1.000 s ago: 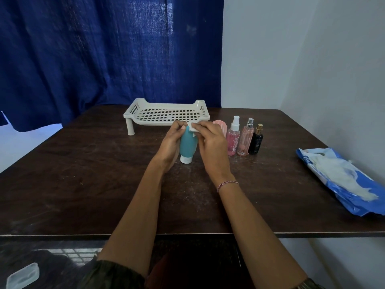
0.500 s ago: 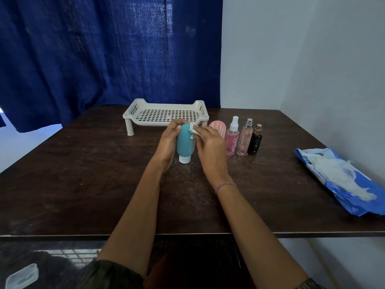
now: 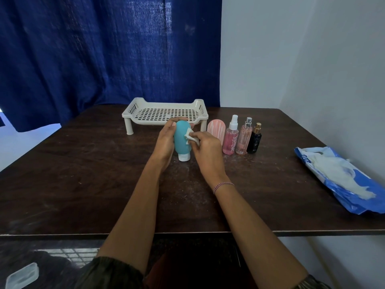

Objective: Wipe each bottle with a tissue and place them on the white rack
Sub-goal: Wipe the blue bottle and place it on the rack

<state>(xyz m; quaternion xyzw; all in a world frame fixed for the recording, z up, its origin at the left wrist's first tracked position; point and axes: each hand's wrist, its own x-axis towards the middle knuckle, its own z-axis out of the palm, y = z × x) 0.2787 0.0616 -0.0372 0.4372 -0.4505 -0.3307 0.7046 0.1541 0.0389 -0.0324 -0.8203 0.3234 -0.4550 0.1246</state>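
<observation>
Dark brown wooden desk, scuffed and dusted pale, set in a room corner. Deep blue cloth curtain behind the white rack, plain white wall behind and to its right.

Near the far edge, a white rack of perforated plastic on short legs. Just right of the rack, in a row outward: a ribbed pink bottle with a round top, a pink spray bottle with a white nozzle, a clear pink bottle with a silver nozzle, and a black bottle with a gold cap.

Directly in front of the rack, a teal bottle of soft plastic, white cap downward. Cannot tell whether touching the desk. Left hand with fingers curled round its left side and top. Right hand with fingers pinching a small crumpled white tissue against its right side.

A second ago, tissue at the bottle's top. Half a second ago, at the upper right shoulder. Now lower, at mid-height, with the teal bottle in much the same spot before the rack.

Well right of the rack, near the right desk edge and the wall, a blue plastic packet with white tissues showing. Wide open desk left of the rack and between it and the near edge, crossed by both forearms.
</observation>
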